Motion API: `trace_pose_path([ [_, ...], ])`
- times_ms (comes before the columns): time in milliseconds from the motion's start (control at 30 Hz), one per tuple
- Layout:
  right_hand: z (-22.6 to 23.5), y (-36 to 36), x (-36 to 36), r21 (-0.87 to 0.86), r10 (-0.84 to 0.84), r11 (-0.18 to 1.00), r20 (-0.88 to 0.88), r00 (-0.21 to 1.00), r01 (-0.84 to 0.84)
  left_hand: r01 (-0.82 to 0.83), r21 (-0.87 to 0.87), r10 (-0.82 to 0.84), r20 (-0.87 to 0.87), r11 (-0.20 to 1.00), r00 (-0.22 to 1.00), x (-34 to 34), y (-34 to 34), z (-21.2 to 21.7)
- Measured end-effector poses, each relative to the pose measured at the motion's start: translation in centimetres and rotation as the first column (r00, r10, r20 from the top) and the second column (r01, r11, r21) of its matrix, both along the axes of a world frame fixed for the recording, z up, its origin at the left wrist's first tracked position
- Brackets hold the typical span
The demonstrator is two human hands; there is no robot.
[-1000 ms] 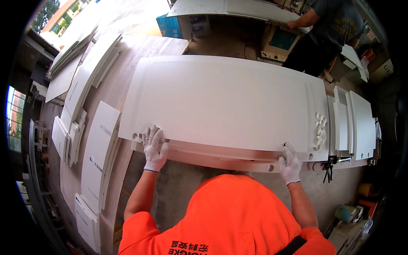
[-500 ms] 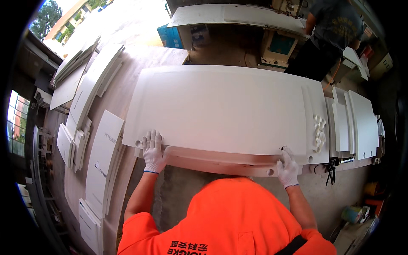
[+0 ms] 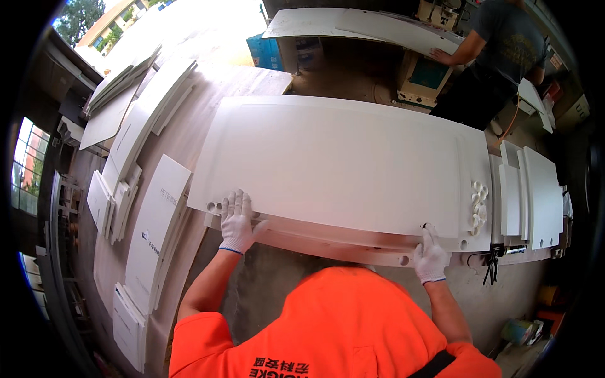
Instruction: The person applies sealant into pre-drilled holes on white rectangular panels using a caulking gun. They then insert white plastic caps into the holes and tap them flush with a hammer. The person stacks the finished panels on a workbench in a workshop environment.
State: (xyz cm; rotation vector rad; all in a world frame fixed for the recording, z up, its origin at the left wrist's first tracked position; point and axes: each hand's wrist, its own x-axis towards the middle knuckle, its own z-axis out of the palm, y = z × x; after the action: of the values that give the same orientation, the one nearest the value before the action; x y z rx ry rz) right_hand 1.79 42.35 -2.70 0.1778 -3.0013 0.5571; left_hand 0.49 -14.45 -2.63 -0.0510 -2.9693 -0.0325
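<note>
A large white panel (image 3: 340, 164) lies before me on top of other panels. My left hand (image 3: 237, 223), in a white knit glove, rests on its near left edge. Its fingers stretch flat over the surface, and the thumb stands apart. At the near right edge, my gloved right hand (image 3: 431, 257) reaches its fingertips onto the panel beside a small dark round spot. The fingers lie close together, the thumb a little aside; nothing held shows. Round holes mark the near corners. Several small white ring-shaped pieces (image 3: 479, 205) are heaped at the right end.
To my left, stacked white boards (image 3: 154, 233) lie on a long table (image 3: 249, 79). More panels (image 3: 542, 195) stand at the right, near a black clamp (image 3: 491, 264). Across from me, a co-worker (image 3: 504, 57) has a hand on a white board (image 3: 309, 24) at a machine.
The whole view has shifted slightly. Both my hands remain at the panel's near edge. Behind it, the co-worker's hand now shows on the far board.
</note>
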Motion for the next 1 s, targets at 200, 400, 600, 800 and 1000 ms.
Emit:
trace_pose_path([
  [200, 0.5, 0.4, -0.3, 0.016, 0.071, 0.997, -0.052, 0.996, -0.07, 0.05, 0.065, -0.048, -0.022, 0.997, 0.999, 0.1, -1.7, -0.4],
  [400, -0.2, 7.0, -0.5, 0.016, -0.431, 0.892, -0.27, 0.861, 0.451, -0.443, 0.711, 0.527, 0.119, 0.546, 0.842, -2.0, -8.4, -0.3],
  [600, 0.8, 5.4, -1.9, -0.272, -0.51, 0.79, 0.205, 0.835, 0.549, -0.522, 0.789, 0.443, 0.362, 0.324, 0.821, -5.9, -14.9, -3.6],
  [800, 1.5, 7.0, -2.1, -0.203, -0.598, 0.762, 0.143, 0.789, 0.615, -0.415, 0.848, 0.473, 0.233, 0.328, 0.85, -2.2, -12.6, -3.6],
  [1000, 2.3, 6.7, -1.8, -0.065, -0.625, 0.766, 0.16, 0.764, 0.64, -0.524, 0.429, 0.498, 0.181, 0.736, 0.848, 0.8, -8.3, -0.3],
])
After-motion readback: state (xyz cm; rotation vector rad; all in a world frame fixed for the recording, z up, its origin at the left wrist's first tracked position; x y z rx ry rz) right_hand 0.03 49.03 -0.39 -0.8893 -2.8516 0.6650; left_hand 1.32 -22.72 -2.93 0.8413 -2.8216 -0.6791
